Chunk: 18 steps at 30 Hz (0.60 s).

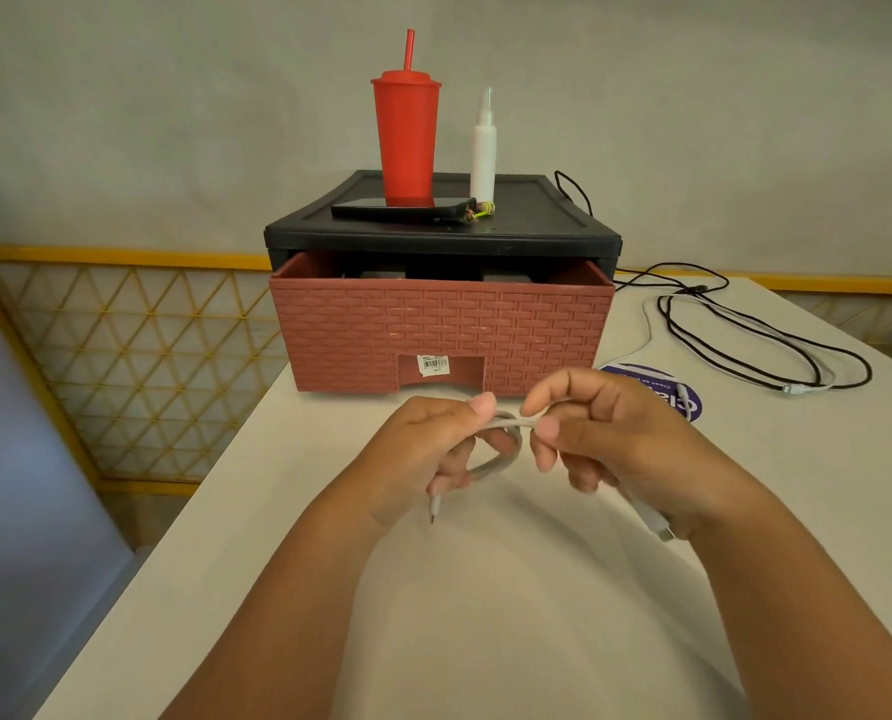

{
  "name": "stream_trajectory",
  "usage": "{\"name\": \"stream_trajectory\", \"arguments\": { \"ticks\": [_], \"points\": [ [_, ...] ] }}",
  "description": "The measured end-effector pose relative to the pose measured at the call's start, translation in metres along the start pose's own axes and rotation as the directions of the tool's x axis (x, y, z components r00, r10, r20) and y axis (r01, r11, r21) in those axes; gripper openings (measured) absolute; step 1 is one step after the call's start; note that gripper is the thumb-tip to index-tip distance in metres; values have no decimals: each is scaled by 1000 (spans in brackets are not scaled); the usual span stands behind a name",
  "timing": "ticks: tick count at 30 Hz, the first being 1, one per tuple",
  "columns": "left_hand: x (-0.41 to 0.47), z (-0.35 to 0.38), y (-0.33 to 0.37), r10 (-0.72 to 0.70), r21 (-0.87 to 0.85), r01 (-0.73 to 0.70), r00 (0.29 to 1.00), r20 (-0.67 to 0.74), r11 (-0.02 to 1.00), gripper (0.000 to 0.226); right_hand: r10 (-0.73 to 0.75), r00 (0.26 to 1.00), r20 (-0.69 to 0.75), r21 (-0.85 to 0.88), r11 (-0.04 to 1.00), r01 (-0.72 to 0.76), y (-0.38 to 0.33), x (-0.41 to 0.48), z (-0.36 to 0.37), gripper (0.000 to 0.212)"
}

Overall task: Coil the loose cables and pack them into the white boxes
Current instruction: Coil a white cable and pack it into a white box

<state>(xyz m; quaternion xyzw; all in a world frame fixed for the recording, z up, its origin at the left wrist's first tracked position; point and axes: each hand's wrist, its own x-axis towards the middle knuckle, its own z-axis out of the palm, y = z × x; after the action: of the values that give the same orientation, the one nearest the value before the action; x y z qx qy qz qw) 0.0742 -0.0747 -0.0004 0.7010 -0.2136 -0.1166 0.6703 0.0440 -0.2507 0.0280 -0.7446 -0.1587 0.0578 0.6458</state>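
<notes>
Tabletop [485, 589], white and broad, is taken up at its far end by a drawer unit [441, 330] with a black top and a brick-patterned red drawer pulled partly out. On the unit a red tumbler [406, 137], a white bottle [484, 153] and a phone [397, 210] are set. To the right, well apart from the hands, a black cable [745, 345] and a white cable [646, 324] are sprawled uncoiled on the table. A purple-labelled item [688, 402] is half hidden just behind the right hand; whether it is one of the white boxes cannot be told.

Above the near middle of the table, a grey cable [501, 459] is held between both hands as a small loop. The left hand [423, 444] is curled round the loop, with the thumb pressed on its top. The right hand [605, 428] is closed in a pinch of thumb and forefinger on the strand just beside that thumb.

A small plug [435, 509] is left hanging below the left hand. The unwound tail appears to run rightward and toward the person beneath the right palm, ending at a USB plug [659, 527] by the right wrist. The remaining slack is thus judged to lie on the right hand's side, to be fed leftward onto the loop.
</notes>
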Motion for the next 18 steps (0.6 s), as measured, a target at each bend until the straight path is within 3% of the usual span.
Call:
{"name": "stream_trajectory", "arguments": {
  "ticks": [2, 4, 8, 10, 12, 14, 18],
  "points": [
    [-1, -2, 0, -20, -83, 20, 1000, 3, 996, 35, -88, 990, -109, -301, 952, 52, 5, 2, -2, 18],
    [-1, -3, 1, -48, -167, 46, 999, -9, 985, 36, -166, 975, -149, -492, 868, 72, 10, 4, -3, 24],
    [-1, -2, 5, -89, -354, 84, 996, 0, 931, 38, -317, 926, -206, -704, 706, 85, 18, 6, -4, 21],
    [-1, 0, 7, -105, -410, 110, 994, 34, 905, 39, -415, 878, -239, -720, 682, 127, 20, 9, -2, 16],
    [-1, 3, 7, -122, -433, 141, 990, 71, 890, 41, -405, 852, -332, -603, 785, 138, 22, 12, 2, 22],
    [-1, 7, 7, -145, -422, 171, 985, 94, 890, 44, -296, 854, -428, -376, 917, 130, 22, 14, 7, 25],
    [-1, 12, 7, -160, -429, 181, 983, 86, 885, 47, -82, 927, -366, 105, 986, 129, 18, 16, 15, 15]
  ]
}}
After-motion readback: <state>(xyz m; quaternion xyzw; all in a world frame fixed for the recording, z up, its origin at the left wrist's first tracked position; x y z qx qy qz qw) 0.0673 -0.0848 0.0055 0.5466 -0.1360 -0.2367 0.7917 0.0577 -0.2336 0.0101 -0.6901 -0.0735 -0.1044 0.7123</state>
